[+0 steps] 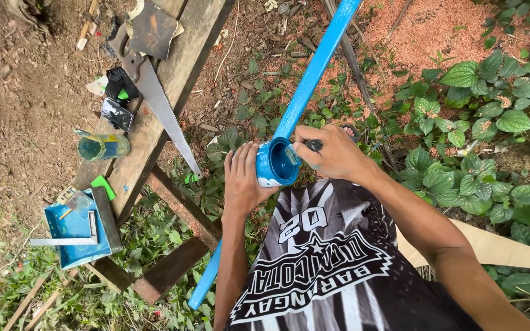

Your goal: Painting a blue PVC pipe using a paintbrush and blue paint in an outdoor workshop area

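Observation:
My left hand wraps around a small can of blue paint, holding it in front of my chest. My right hand is closed on a dark brush handle right beside the can's rim; the bristles are hidden. A long wooden slat painted blue runs diagonally from the top of the view, passes behind the can and comes out below my left arm at the bottom.
A plank bench at left carries a handsaw, a dark phone and a greenish jar. A blue tray sits near its low end. Leafy plants and red sawdust cover the ground at right.

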